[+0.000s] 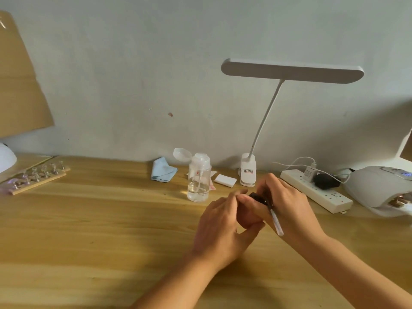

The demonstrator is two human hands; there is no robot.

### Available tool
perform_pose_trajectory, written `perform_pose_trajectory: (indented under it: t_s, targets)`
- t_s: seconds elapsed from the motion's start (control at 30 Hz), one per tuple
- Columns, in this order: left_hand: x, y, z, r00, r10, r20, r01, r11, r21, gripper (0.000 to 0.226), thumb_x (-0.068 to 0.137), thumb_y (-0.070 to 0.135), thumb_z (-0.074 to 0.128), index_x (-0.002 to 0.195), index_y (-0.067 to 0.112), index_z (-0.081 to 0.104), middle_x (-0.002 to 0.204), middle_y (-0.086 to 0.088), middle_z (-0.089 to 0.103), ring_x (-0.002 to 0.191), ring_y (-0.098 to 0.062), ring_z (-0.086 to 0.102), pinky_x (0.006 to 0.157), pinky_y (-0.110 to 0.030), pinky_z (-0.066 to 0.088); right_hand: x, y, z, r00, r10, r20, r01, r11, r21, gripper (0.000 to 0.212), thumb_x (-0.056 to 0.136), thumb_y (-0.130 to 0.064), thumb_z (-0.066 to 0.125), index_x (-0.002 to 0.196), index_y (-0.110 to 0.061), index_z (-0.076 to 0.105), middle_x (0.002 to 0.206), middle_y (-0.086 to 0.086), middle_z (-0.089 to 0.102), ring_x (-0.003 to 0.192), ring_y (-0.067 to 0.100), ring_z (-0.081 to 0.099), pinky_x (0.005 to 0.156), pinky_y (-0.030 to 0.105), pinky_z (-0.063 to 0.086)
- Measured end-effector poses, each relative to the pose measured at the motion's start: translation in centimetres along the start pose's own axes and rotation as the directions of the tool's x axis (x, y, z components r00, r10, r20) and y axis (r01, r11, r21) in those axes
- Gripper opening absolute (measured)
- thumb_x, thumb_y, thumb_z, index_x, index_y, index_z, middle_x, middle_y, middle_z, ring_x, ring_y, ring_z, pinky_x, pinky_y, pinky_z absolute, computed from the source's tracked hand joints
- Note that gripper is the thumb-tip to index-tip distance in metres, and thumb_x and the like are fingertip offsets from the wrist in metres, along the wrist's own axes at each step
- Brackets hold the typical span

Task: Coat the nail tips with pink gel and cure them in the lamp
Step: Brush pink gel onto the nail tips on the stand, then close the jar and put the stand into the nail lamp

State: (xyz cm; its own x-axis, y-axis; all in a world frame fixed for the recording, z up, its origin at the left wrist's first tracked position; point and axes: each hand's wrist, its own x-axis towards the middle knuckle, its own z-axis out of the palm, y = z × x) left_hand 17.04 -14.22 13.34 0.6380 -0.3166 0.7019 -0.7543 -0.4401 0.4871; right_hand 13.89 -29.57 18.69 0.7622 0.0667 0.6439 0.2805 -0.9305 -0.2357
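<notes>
Two-handed | left hand (pixel 219 228) curling fingers round small dark gel pot (pixel 256 197) | right hand (pixel 289 204) fingers pinching thin white brush (pixel 276 221), probably uncapping pot | next: loading brush sparingly.

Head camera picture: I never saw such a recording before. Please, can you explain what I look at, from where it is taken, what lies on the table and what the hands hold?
There is no machine here. A person works with two bare hands, and one camera worn on their head looks forward and down. The left hand and the right hand meet over a wooden table. Together they grip a small dark pot. The right hand also seems to hold a thin white-handled brush. Behind them stand a clear pump bottle with its lid flipped open, a blue cloth, white pads, a clip desk lamp and a power strip. At the right is a white curing lamp. At the left are wooden strips with small stands.
</notes>
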Motion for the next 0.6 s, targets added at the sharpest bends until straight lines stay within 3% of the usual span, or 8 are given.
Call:
perform_pose_trajectory:
  t_s: [0.07,0.2,0.27,0.33,0.4,0.5,0.6]
  targets:
    - [0.1,0.1,-0.1,0.999,-0.033,-0.018,0.033,0.999,0.001,0.057,0.077,0.064,0.060,0.124,0.034,0.046,0.103,0.017,0.068,0.093,0.000,0.062,0.079,-0.016,0.046,0.5,-0.4,0.0,0.999,0.043,0.009,-0.043,0.999,-0.029,0.060,0.077,-0.083,0.037,0.084,-0.025,0.048,0.071,-0.012,0.056,0.063,0.013,0.056,0.056,0.033,0.049]
    - [0.4,-0.4,-0.5,0.980,-0.199,-0.015,0.198,0.980,-0.030,0.047,0.079,0.063,0.063,0.116,0.048,0.039,0.090,0.032,0.062,0.083,0.012,0.058,0.068,-0.006,0.038,1.2,-1.6,-0.3,0.979,0.186,0.078,-0.195,0.971,0.141,0.061,0.082,-0.085,0.026,0.087,-0.031,0.056,0.074,-0.017,0.063,0.070,0.004,0.061,0.063,0.030,0.050]
    - [0.9,-1.4,-0.8,0.940,-0.341,-0.021,0.339,0.939,-0.058,0.045,0.079,0.058,0.066,0.107,0.051,0.032,0.084,0.033,0.061,0.080,0.012,0.058,0.066,-0.009,0.038,0.8,-2.1,-0.2,0.993,0.120,0.020,-0.122,0.987,0.109,0.051,0.091,-0.074,0.020,0.094,-0.035,0.052,0.078,-0.018,0.061,0.070,0.003,0.058,0.060,0.028,0.044]
    - [1.2,-2.6,-1.2,0.872,-0.488,-0.037,0.486,0.872,-0.052,0.049,0.079,0.052,0.069,0.104,0.044,0.028,0.080,0.026,0.056,0.083,-0.004,0.060,0.066,-0.022,0.041,-0.2,-2.3,0.1,0.999,-0.035,-0.028,0.035,0.999,0.028,0.036,0.101,-0.055,0.024,0.105,-0.028,0.047,0.082,-0.014,0.057,0.070,0.008,0.055,0.061,0.031,0.044]
    - [1.3,-3.7,-1.5,0.811,-0.584,-0.030,0.584,0.811,-0.010,0.048,0.079,0.049,0.070,0.105,0.036,0.031,0.090,0.018,0.060,0.091,-0.019,0.063,0.069,-0.030,0.045,-1.3,-2.2,0.9,0.989,-0.136,0.059,0.140,0.988,-0.064,0.026,0.102,-0.043,0.029,0.102,-0.021,0.044,0.085,-0.008,0.054,0.073,0.013,0.054,0.067,0.033,0.047]
    - [1.1,-4.4,-1.4,0.811,-0.584,-0.024,0.585,0.810,0.044,0.052,0.079,0.052,0.074,0.114,0.030,0.043,0.110,0.009,0.062,0.105,-0.021,0.061,0.080,-0.036,0.050,-2.5,-1.8,2.7,0.958,-0.098,0.268,0.157,0.966,-0.208,0.020,0.102,-0.033,0.039,0.118,-0.027,0.049,0.114,-0.007,0.055,0.104,0.014,0.056,0.093,0.034,0.043]
    - [1.2,-4.7,-1.4,0.828,-0.555,-0.079,0.560,0.825,0.081,0.056,0.078,0.050,0.077,0.122,0.030,0.049,0.118,0.004,0.056,0.112,-0.019,0.056,0.089,-0.039,0.049,-2.6,-1.7,3.9,0.936,-0.025,0.351,0.129,0.953,-0.275,0.039,0.097,-0.022,0.047,0.135,-0.033,0.041,0.135,-0.010,0.048,0.123,0.015,0.045,0.102,0.029,0.034]
